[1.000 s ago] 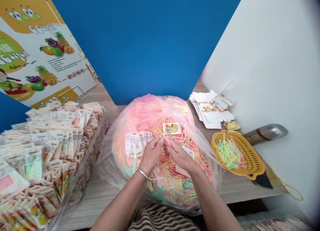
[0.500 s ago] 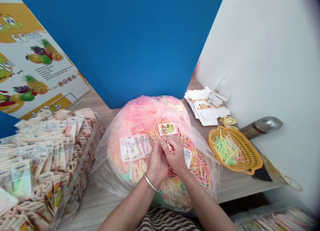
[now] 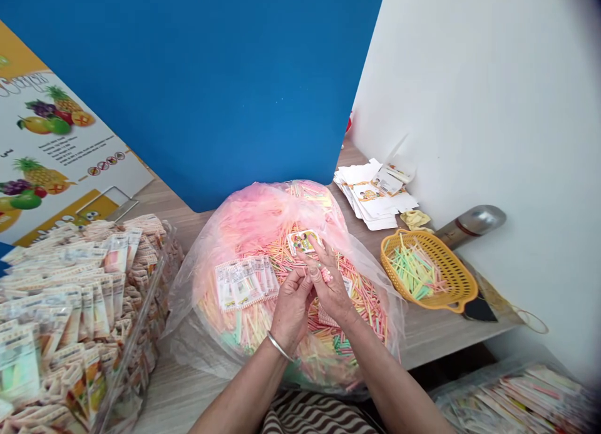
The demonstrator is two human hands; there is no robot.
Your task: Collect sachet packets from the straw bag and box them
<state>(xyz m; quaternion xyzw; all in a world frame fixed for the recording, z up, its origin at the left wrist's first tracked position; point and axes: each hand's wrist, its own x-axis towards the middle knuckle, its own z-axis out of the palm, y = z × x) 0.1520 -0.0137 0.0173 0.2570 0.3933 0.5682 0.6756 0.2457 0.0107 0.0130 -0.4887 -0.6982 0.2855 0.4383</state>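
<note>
My right hand (image 3: 331,291) is curled around a small bundle of thin pink sticks (image 3: 325,273), whose ends show between its fingers; its other fingers reach forward. My left hand (image 3: 292,304), with a bracelet at the wrist, is pinched closed against it, and what lies in its fingertips is hidden. Both hands are above a big clear bag (image 3: 213,233) of thin coloured sticks (image 3: 375,309). On the sticks lie a row of small clear packets (image 3: 246,282) to the left and a printed packet (image 3: 304,240) just beyond my fingers. Another packet (image 3: 327,316) is partly covered by my right hand.
At left, a clear bin holds many filled packets (image 3: 89,296). A yellow basket (image 3: 462,284) with coloured sticks stands at right, beside a steel flask (image 3: 479,224). Behind are flat white cartons (image 3: 375,193) and a blue panel (image 3: 225,96). More packets (image 3: 521,396) lie lower right.
The view has shifted slightly to the right. My right fingers have opened out forward around the sticks, and my left fingers have gone from extended to pinched.
</note>
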